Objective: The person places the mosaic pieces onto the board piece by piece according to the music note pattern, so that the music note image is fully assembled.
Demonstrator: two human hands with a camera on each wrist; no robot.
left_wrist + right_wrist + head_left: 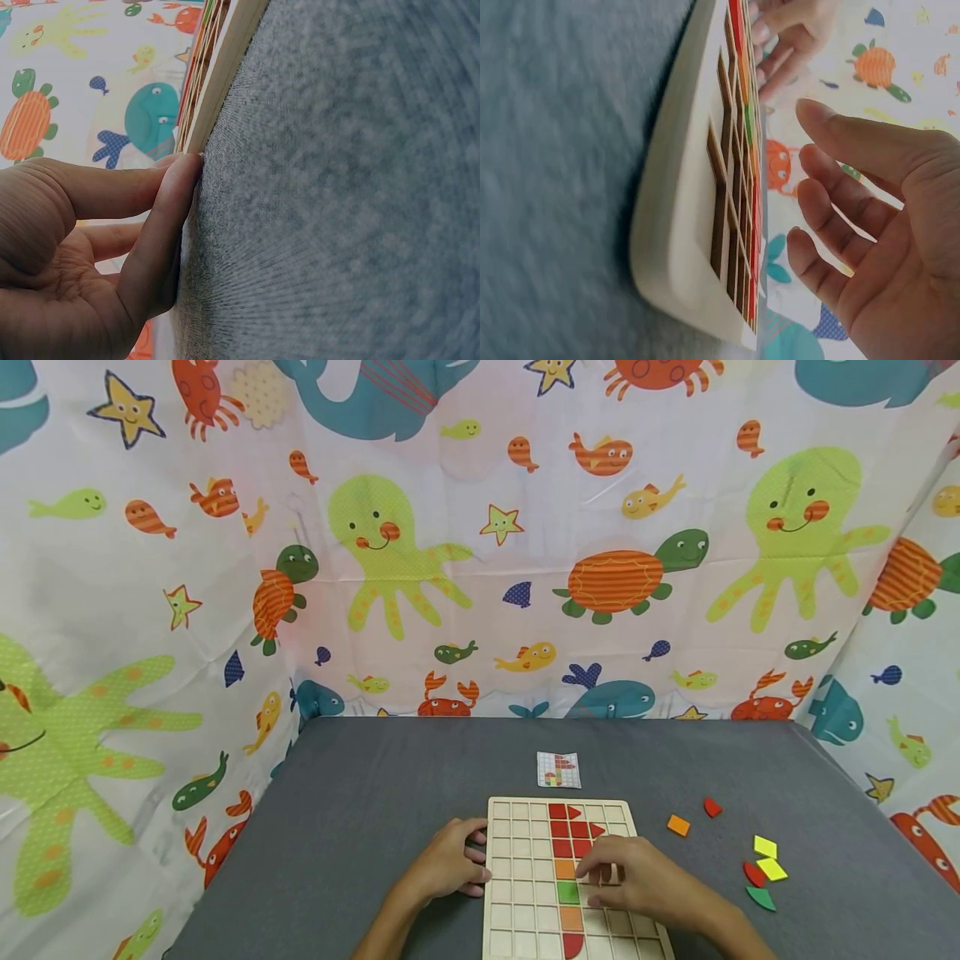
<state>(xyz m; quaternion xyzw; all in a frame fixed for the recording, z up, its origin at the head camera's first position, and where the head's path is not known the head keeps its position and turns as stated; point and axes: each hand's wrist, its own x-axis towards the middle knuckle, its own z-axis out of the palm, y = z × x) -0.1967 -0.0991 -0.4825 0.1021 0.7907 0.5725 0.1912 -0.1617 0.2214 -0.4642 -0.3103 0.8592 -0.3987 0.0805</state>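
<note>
A wooden grid board [522,917] lies on the dark table with coloured pieces in its cells. Red squares [559,829] and red triangles [597,830] sit near its far end. Below them, one column has an orange square [564,868], a green square [567,892], another orange square [571,918] and a rounded red piece [573,945]. At the board's left edge, my left hand [450,858] touches the side with its fingertips. My right hand [637,872] hovers over the board's right half, fingers loosely bent; no piece shows between them in the right wrist view.
Beyond the board lies a small printed card [558,770] with a coloured grid pattern. To the right are loose pieces: an orange square [678,825], rounded red pieces [712,807], yellow squares [766,847] and a green quarter-round [761,898]. A sea-animal curtain [465,468] surrounds the table.
</note>
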